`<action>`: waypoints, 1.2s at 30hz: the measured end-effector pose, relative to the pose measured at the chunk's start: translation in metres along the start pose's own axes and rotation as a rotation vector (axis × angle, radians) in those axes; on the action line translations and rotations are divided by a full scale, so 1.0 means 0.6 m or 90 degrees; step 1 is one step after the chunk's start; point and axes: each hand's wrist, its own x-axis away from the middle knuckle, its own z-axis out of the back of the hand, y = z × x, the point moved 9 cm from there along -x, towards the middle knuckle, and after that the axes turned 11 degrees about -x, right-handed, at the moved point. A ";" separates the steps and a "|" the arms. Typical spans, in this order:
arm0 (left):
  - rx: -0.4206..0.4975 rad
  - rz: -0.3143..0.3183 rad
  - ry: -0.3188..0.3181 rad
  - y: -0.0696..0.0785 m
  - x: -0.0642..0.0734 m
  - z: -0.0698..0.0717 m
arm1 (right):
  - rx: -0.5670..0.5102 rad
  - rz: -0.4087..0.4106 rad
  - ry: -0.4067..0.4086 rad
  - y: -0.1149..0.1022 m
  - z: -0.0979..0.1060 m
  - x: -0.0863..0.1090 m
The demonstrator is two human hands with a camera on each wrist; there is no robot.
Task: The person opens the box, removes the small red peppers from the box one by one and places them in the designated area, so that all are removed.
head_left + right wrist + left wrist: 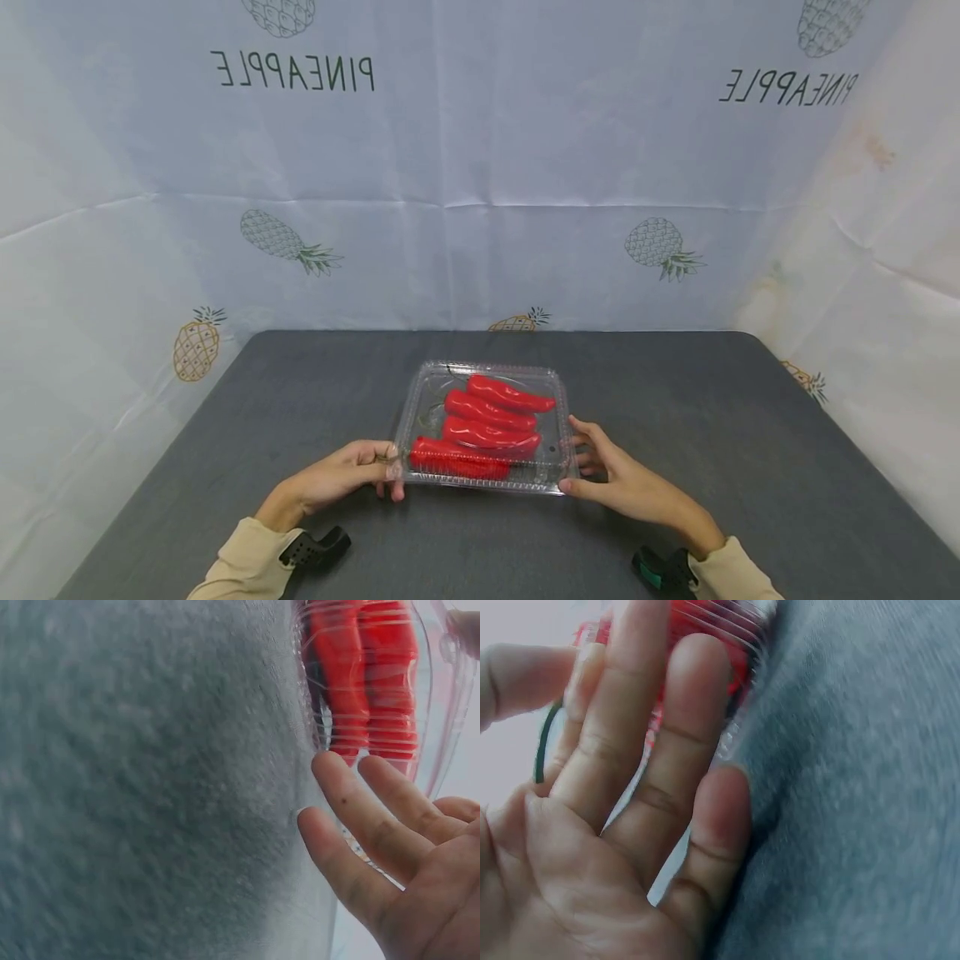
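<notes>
Between left hand and right hand, a clear box holds peppers.

On the far cloth, the word "PINEAPPLE" stands mirrored at left, and the same word again at right

- Between my left hand and right hand, the box is thin, clear plastic, shiny, with a finely ribbed edge.
- Inside what I grip, the peppers look smooth and glossy, with bright highlights.
- Below my grip, the table is matt, its surface grainy and slightly rough up close.
- Beyond it, the curtain is printed cloth, lightly creased.
- Behind my hands, the sleeves are matt cloth; the wristbands look like plastic.
</notes>
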 end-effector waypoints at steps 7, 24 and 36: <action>0.009 0.022 -0.009 -0.002 0.000 0.000 | -0.004 0.002 -0.006 0.001 -0.002 0.000; 0.036 -0.021 0.065 0.012 0.009 0.027 | 0.006 0.014 -0.008 -0.001 0.005 0.002; -0.038 0.021 0.148 0.013 0.003 0.038 | 0.023 0.017 0.002 0.001 0.009 0.002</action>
